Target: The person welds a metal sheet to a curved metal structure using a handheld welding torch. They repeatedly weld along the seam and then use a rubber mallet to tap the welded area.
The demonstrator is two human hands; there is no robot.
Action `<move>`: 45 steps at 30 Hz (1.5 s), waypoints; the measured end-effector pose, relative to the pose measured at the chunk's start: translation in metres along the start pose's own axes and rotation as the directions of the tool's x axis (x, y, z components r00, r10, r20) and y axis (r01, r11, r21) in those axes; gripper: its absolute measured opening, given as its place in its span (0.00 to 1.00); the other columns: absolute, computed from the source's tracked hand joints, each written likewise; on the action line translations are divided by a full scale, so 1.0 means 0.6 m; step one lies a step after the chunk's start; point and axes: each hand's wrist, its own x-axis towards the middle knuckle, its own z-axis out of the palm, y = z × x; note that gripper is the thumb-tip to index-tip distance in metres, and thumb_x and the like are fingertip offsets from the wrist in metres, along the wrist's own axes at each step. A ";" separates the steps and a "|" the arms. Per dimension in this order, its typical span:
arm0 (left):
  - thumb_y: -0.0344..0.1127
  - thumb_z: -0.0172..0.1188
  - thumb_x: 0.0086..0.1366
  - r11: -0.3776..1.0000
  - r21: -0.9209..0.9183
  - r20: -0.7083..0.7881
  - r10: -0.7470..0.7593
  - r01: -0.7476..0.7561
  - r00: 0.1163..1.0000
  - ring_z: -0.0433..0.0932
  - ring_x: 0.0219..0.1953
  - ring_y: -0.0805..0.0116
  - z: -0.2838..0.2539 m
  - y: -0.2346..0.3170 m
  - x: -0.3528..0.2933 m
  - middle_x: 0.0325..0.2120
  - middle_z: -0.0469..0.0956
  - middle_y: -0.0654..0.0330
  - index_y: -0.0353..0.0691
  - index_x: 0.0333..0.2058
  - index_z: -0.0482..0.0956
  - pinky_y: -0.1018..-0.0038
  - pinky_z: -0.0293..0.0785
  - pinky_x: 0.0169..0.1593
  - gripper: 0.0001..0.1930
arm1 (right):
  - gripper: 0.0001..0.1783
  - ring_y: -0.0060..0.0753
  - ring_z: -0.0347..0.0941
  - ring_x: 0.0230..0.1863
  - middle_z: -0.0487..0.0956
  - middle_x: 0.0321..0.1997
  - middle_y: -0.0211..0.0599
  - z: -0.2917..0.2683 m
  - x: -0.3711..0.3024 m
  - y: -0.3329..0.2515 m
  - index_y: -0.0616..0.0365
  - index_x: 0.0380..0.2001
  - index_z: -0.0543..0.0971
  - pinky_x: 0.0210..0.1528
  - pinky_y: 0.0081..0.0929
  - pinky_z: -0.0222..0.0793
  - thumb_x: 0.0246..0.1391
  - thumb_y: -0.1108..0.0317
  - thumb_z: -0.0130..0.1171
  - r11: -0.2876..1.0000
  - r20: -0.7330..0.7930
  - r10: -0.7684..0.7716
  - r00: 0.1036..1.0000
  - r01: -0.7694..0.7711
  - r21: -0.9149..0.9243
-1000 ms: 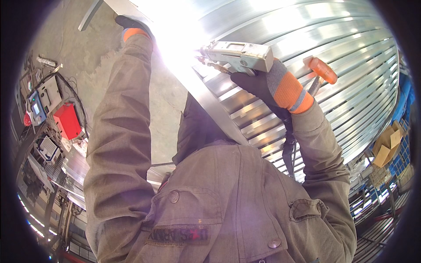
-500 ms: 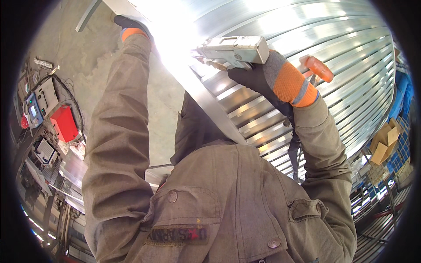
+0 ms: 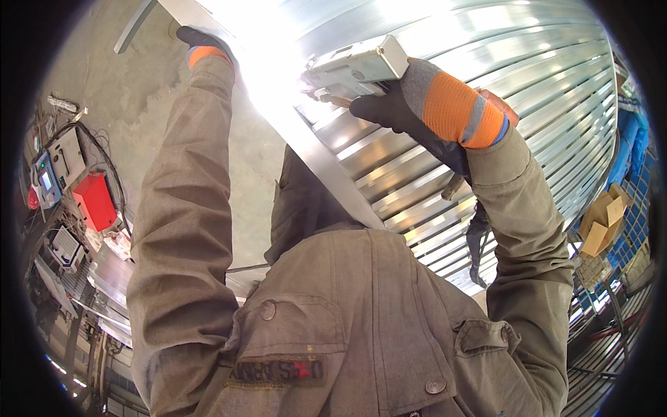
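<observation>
My right hand, in a black, grey and orange knit glove, is wrapped round a pale grey, box-bodied welding gun. The gun's nozzle meets a white glare at the edge of a slatted silvery metal panel. My left hand, gloved in black with an orange cuff, is against the far end of the panel's edge bar, beside the glare. Its fingers are mostly hidden. Partly behind my right wrist, an orange-ended tool lies on the slats. A dark strap or cable hangs below my right forearm.
On the left, a red box stands near a grey-blue unit with a screen, with black cables around them. An open cardboard box and blue sheeting are at the right. A metal bar sticks out at the upper left.
My right hand and the welding gun have moved slightly up and left. My right wrist now covers more of the orange-ended tool. My left hand stays against the panel's edge.
</observation>
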 end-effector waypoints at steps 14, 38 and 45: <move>0.86 0.39 0.70 0.995 0.095 -0.054 0.039 -0.033 0.998 0.83 0.55 0.51 0.007 -0.008 0.004 0.53 0.88 0.46 0.25 0.60 0.82 0.64 0.74 0.61 0.59 | 0.21 0.18 0.74 0.27 0.80 0.27 0.24 0.019 0.023 -0.002 0.58 0.56 0.85 0.29 0.24 0.72 0.68 0.56 0.70 0.924 -0.317 -0.100 0.943 0.207 0.323; 0.82 0.42 0.72 0.991 -0.023 0.017 0.129 -0.128 0.992 0.83 0.56 0.58 0.011 -0.024 0.010 0.55 0.85 0.53 0.28 0.62 0.80 0.69 0.76 0.62 0.54 | 0.32 0.45 0.90 0.44 0.90 0.43 0.51 0.046 0.099 0.050 0.64 0.56 0.85 0.45 0.37 0.87 0.64 0.45 0.69 0.966 -0.245 -0.149 0.958 0.194 0.169; 0.80 0.45 0.73 0.999 -0.021 0.003 0.041 -0.041 0.999 0.83 0.60 0.54 0.016 -0.009 0.010 0.61 0.84 0.50 0.28 0.66 0.78 0.64 0.76 0.66 0.53 | 0.32 0.47 0.89 0.45 0.90 0.44 0.53 0.047 0.093 0.036 0.63 0.59 0.84 0.47 0.40 0.85 0.64 0.47 0.69 0.905 -0.355 -0.218 0.909 0.325 0.276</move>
